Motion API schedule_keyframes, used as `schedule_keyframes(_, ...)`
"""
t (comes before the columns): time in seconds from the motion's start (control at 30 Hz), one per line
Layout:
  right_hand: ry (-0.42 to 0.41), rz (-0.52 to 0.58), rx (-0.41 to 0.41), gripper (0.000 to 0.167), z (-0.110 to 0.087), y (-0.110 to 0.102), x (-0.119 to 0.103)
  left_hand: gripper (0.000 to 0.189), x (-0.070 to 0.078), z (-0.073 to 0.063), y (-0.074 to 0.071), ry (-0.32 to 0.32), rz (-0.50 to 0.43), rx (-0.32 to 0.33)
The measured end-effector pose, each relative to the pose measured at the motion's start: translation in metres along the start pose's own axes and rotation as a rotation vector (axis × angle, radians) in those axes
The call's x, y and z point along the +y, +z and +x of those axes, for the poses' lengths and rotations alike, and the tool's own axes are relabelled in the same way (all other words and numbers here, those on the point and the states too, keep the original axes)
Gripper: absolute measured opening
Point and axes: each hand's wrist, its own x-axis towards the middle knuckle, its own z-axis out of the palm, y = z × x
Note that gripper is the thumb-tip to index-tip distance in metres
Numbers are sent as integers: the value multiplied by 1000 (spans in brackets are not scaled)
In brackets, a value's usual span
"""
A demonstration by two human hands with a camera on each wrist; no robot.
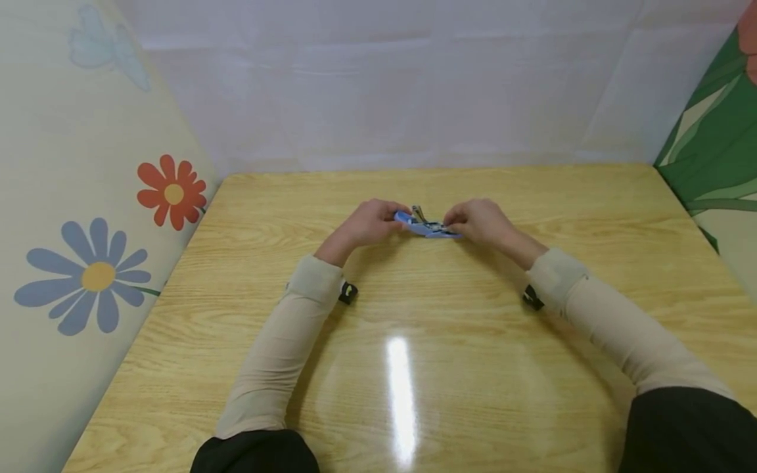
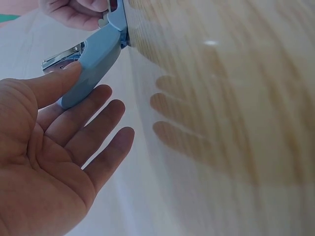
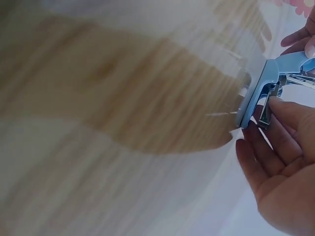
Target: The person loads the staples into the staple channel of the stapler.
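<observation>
A light blue stapler [image 1: 418, 228] is spread wide at its hinge, with metal parts sticking up from it in the head view. My left hand [image 1: 370, 223] pinches one end of it between thumb and index finger; the other fingers extend loosely in the left wrist view, where a metal strip [image 2: 63, 58] juts from the blue cover [image 2: 98, 61]. At the opposite end, my right hand [image 1: 483, 222] holds the stapler, its thumb on a metal piece [image 3: 266, 114] above the blue base [image 3: 253, 101]. Whether the stapler touches the table cannot be told.
The glossy wood-grain table [image 1: 461, 368] reflects the hands and a bright light streak. A white backdrop [image 1: 414, 85] rises behind its far edge. Flower-printed panels [image 1: 47, 164] stand along both sides. Dark wrist devices [image 1: 348, 292] sit by both cuffs.
</observation>
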Motion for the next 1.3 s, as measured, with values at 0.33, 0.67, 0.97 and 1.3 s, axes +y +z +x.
schedule_keyframes(0.33, 42, 63, -12, 23, -8, -3, 14, 39, 0, -1, 3, -8, -21, -10)
schedule_keyframes(0.67, 85, 85, -17, 25, -9, -7, 16, 40, 3, -1, 1, -15, -12, -8)
schedule_keyframes(0.97, 39, 45, 25, 23, -8, -6, 15, 50, 2, -1, 0, -22, -35, -5)
schedule_keyframes(1.3, -24, -27, 40, 21, -5, -6, 14, 54, 8, -2, -4, 8, 6, -7)
